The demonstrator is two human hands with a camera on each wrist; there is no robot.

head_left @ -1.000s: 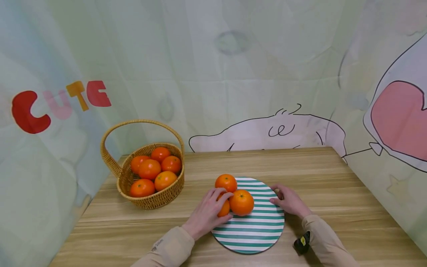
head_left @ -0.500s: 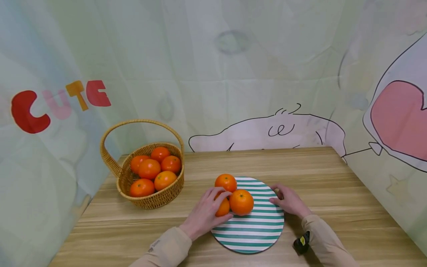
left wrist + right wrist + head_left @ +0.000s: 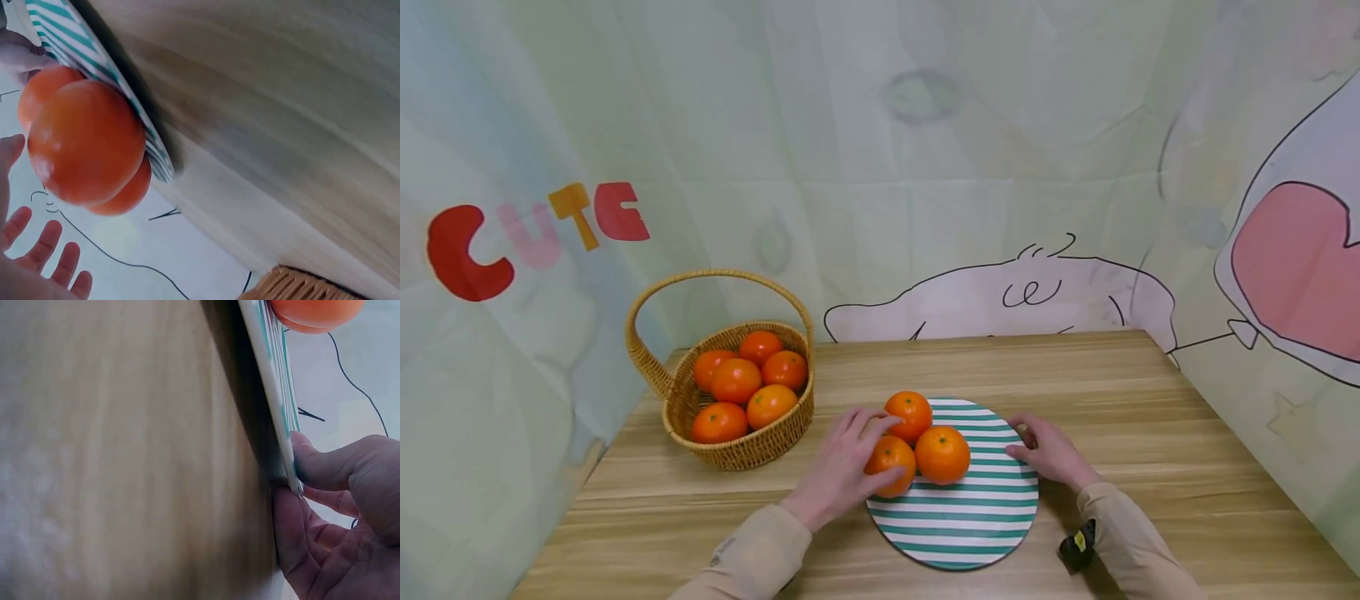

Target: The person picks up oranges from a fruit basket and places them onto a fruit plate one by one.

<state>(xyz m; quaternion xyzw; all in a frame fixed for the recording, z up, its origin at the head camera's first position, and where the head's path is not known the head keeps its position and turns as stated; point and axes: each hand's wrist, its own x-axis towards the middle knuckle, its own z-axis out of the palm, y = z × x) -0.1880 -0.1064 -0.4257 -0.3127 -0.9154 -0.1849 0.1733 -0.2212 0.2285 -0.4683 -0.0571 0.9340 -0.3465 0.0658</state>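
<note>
Three tangerines sit close together on the left part of a round plate with green and white stripes (image 3: pixel 962 517). My left hand (image 3: pixel 842 468) is beside the nearest left tangerine (image 3: pixel 891 467); in the left wrist view its fingers (image 3: pixel 47 247) are spread and stand apart from the fruit. The other two are the back tangerine (image 3: pixel 909 416) and the right tangerine (image 3: pixel 943 455). My right hand (image 3: pixel 1051 454) pinches the plate's right rim, thumb on top and fingers underneath. In the right wrist view that rim (image 3: pixel 275 394) shows above the tabletop with shadow below.
At the back left, a wicker basket (image 3: pixel 752 454) with a tall handle holds several tangerines. Wood-grain tabletop (image 3: pixel 1000 362) surrounds the plate. Printed cloth walls (image 3: pixel 880 208) enclose the table's back and sides. A small black device (image 3: pixel 1078 546) is at the right wrist.
My left hand has let go of the nearest left tangerine and drawn back to the left, its fingers spreading and uncovering the fruit. The right hand and plate keep their place.
</note>
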